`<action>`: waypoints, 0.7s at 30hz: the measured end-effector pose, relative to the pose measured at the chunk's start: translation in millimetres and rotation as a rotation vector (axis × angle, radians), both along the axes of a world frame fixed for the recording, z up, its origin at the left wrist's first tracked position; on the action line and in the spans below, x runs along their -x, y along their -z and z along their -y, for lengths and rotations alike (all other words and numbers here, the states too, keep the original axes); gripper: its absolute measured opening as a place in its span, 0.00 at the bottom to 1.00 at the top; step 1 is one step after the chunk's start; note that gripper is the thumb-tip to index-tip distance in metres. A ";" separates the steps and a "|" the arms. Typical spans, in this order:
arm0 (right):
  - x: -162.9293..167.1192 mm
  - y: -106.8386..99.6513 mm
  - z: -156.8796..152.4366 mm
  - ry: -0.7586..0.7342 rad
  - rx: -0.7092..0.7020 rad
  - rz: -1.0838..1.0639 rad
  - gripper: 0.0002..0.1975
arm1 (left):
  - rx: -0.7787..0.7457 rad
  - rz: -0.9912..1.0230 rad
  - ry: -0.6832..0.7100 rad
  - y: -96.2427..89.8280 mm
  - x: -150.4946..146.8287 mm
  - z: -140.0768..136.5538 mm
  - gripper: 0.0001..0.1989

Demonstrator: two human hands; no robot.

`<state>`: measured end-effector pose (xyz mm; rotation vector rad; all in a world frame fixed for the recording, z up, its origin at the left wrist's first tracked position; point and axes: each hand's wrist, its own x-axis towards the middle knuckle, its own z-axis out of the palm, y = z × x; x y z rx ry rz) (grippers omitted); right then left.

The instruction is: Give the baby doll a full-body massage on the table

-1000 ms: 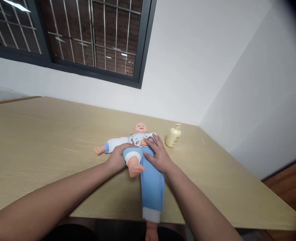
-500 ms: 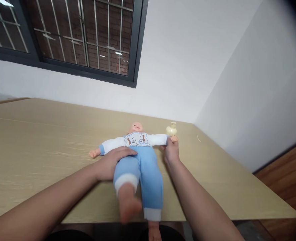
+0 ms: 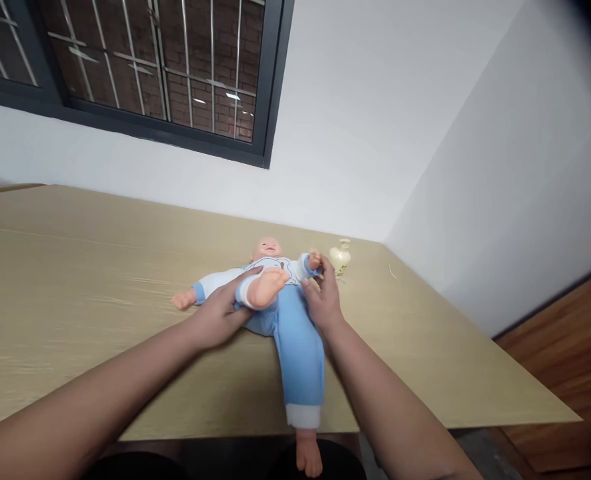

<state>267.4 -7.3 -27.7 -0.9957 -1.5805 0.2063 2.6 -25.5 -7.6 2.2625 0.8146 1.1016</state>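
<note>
A baby doll [image 3: 300,340] in blue trousers and a white top with an animal face lies on its back, head toward the wall. My left hand [image 3: 218,313] is closed round the doll's raised leg, whose bare foot [image 3: 268,288] points toward me over its belly. Its other leg stretches straight, the foot hanging past the table's near edge. With thumb and fingers, my right hand [image 3: 325,297] holds the doll's bent forearm near its cuff. A cream pump bottle [image 3: 340,259] stands just beyond my right hand.
The doll lies on a pale wood-coloured table [image 3: 100,280] set against a white wall [image 3: 335,133]. A thin pale strip [image 3: 392,272] lies right of the bottle. A dark-framed, barred window [image 3: 165,60] is at upper left, and a brown wooden panel [image 3: 565,340] at right.
The doll's leg at my left hand has been lifted and folded up toward its belly. My right hand has bent the doll's arm inward from its outstretched position.
</note>
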 end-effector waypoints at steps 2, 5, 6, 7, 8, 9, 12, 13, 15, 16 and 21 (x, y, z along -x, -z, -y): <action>7.5 -3.7 6.4 -0.033 -0.024 0.225 0.35 | 0.006 0.034 -0.005 3.8 -3.9 -2.9 0.23; 10.8 -4.5 8.1 -0.041 -0.007 0.455 0.34 | -0.003 0.043 0.002 9.5 -7.3 -6.0 0.17; 10.6 -4.0 7.4 -0.051 0.013 0.507 0.33 | -0.019 0.038 0.014 11.1 -7.9 -6.8 0.16; 10.2 -3.4 6.6 -0.062 0.038 0.551 0.32 | -0.034 0.032 0.030 12.3 -8.3 -7.6 0.15; 9.9 -2.8 6.0 -0.072 0.059 0.586 0.31 | -0.049 0.030 0.041 13.3 -8.4 -8.2 0.14; 9.8 -2.1 5.5 -0.078 0.074 0.605 0.31 | -0.059 0.031 0.045 14.0 -8.2 -8.7 0.14; 11.1 -0.2 4.7 -0.067 0.060 0.549 0.30 | -0.053 0.016 0.039 14.5 -5.3 -8.7 0.16; 11.3 0.5 4.0 -0.049 0.047 0.488 0.30 | -0.040 0.004 0.032 14.1 -3.6 -8.3 0.17; 9.6 2.0 0.7 0.018 0.047 0.289 0.29 | -0.013 -0.032 0.012 12.0 0.5 -7.3 0.20; 7.2 2.7 -2.2 0.065 0.066 0.160 0.28 | -0.007 -0.055 0.006 10.2 2.7 -6.7 0.22; -19.7 9.9 -25.0 0.232 0.299 -0.568 0.19 | -0.046 -0.285 0.144 -3.2 12.8 -3.7 0.36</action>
